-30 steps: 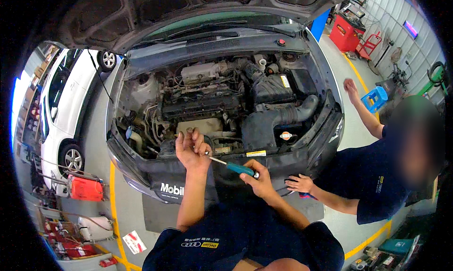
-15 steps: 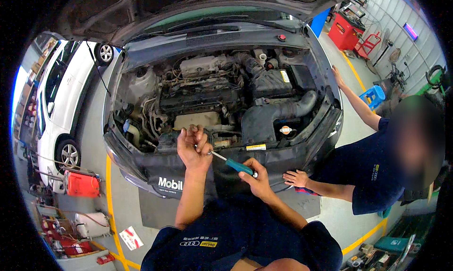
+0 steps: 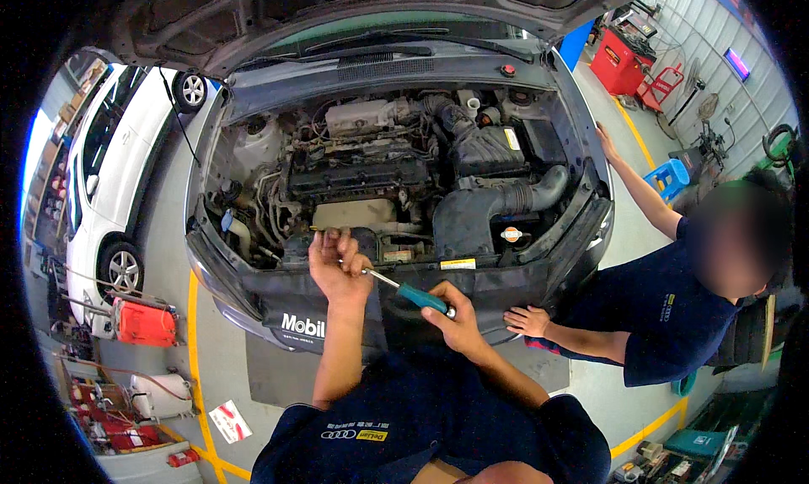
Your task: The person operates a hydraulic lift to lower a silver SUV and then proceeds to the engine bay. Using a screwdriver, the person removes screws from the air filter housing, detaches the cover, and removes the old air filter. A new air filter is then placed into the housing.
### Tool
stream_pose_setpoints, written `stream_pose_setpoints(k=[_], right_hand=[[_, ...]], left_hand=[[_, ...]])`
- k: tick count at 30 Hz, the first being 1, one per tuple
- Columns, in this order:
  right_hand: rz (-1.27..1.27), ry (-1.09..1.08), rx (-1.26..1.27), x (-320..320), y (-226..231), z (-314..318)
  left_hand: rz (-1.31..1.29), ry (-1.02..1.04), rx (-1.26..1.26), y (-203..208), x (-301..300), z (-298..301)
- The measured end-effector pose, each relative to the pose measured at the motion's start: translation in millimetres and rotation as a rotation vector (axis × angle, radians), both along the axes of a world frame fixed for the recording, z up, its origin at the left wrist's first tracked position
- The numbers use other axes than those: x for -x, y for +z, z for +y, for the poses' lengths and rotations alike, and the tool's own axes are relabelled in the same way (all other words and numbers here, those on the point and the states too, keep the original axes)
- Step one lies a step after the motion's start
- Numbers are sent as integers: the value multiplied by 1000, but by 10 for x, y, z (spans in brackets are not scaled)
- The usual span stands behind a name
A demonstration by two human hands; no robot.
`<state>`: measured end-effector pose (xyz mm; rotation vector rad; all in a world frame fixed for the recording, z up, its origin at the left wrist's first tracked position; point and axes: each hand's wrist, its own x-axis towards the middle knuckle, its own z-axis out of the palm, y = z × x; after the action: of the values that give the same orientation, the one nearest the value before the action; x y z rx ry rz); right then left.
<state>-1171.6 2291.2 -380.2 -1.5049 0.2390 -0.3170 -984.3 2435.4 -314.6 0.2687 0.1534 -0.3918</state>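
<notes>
My right hand [image 3: 456, 319] is closed around the teal handle of a screwdriver [image 3: 418, 297], whose metal shaft points up and left. At its tip is my left hand [image 3: 339, 269], raised with the palm toward me and the fingers curled. The tip meets the left fingers; whatever small thing they may pinch is too small to make out. Both hands are over the black fender cover [image 3: 396, 314] draped across the car's front edge. Beyond them lies the open engine bay, with a dark engine cover [image 3: 358, 179] and a black air intake duct [image 3: 472, 219].
A co-worker [image 3: 666, 294] leans in at the right, one hand on the fender cover, the other on the car's side. The raised hood [image 3: 337, 4] hangs overhead. A white car [image 3: 118, 164] and a red tank-like unit [image 3: 145, 322] stand left; a blue stool [image 3: 668, 179] is right.
Both hands and the screwdriver have shifted slightly left in view. The screwdriver tip remains at my left fingers. The co-worker's head has turned a little.
</notes>
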Motion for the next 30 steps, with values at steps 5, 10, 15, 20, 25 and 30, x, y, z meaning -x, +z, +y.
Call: stream_pose_setpoints(k=[5, 10, 15, 20, 25, 30], right_hand=[[-11, 38, -24, -7, 77, 8], [31, 35, 95, 10, 24, -19], [-23, 55, 364, -2, 125, -18], [-65, 86, 548, -64, 88, -80], [-49, 49, 247, -191, 125, -22], [113, 195, -212, -284, 43, 40]], left_hand=[[-72, -16, -14, 58, -4, 41], [-53, -10, -186, 54, -2, -2], [0, -106, -315, -71, -65, 23], [84, -146, -305, -214, -74, 30], [-7, -116, -285, -108, -68, 41], [-164, -82, -130, 56, -126, 84]])
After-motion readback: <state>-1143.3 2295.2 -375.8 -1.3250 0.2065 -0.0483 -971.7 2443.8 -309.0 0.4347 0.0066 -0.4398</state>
